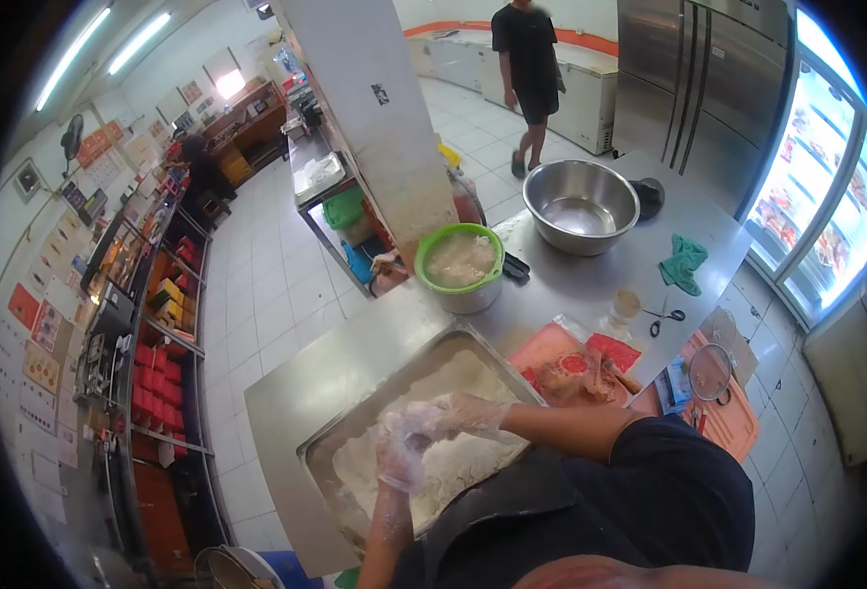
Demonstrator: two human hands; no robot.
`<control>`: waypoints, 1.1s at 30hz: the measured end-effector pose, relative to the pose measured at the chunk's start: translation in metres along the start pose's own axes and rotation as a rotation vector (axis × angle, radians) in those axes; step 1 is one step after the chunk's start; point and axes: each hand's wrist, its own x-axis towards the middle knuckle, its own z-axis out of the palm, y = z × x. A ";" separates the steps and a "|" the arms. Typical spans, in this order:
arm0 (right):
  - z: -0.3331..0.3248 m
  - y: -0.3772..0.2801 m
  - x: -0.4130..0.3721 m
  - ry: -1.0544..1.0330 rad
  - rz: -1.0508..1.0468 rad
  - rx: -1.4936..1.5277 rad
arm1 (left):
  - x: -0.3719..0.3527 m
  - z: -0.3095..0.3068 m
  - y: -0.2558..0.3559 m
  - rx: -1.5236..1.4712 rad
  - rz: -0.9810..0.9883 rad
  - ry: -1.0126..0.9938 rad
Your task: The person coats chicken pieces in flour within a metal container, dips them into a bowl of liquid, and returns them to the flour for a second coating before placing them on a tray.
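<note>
Both my hands wear clear plastic gloves dusted with white powder and meet above a metal tray of white flour-like powder. My left hand is closed, its fingers curled upward against the other hand. My right hand reaches in from the right, fingers bent and pressed towards the left. Whatever lies between them is hidden by the gloves and powder. Just beyond the tray, a pale bucket with a green rim holds pale pieces in cloudy liquid.
A large steel bowl, a green cloth and scissors lie on the steel table. Raw meat rests on a red board nearby. A sieve sits at right. A person in black stands beyond the table.
</note>
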 end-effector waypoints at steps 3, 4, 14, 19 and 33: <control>-0.005 -0.004 -0.004 0.039 0.120 -0.075 | 0.000 -0.028 -0.022 0.148 -0.063 0.203; -0.004 -0.010 -0.006 0.065 0.126 -0.114 | 0.003 -0.038 -0.029 0.213 -0.075 0.231; 0.007 -0.017 -0.012 0.176 -0.029 -0.519 | -0.012 -0.060 -0.041 0.212 -0.008 0.233; 0.026 -0.048 -0.027 0.165 0.037 -0.211 | -0.011 -0.063 -0.032 0.375 -0.095 0.289; -0.034 -0.081 -0.018 0.208 -0.323 -0.778 | -0.046 -0.122 -0.068 1.055 0.316 0.310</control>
